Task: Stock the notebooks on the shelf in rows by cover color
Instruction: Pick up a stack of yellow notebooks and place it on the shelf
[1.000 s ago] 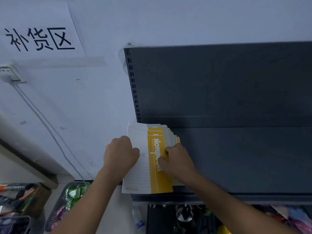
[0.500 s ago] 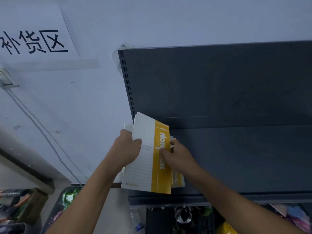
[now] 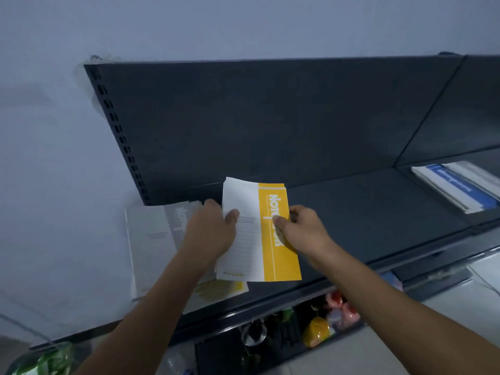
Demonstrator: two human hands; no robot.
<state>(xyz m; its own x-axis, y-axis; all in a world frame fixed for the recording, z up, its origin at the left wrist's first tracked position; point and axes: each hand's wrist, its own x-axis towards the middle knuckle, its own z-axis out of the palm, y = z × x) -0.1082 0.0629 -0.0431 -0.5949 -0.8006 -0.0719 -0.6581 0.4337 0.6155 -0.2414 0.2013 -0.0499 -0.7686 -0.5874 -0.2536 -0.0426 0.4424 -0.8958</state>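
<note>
Left hand: thumb over the white margin, fingers curled beneath, gripping the left edge of the yellow notebooks.
Right hand: thumb and fingers pinching the same stack's right edge, on the yellow band.
Yellow notebooks: held over the left part of the shelf; contact with its deck cannot be told.
Grey notebook: flat at the shelf's left end, just beside the stack.
Blue notebooks: flat at the shelf's right end, well apart.

Pale wall behind; below, yellow packet, pink items, green wrapper at lower left.
</note>
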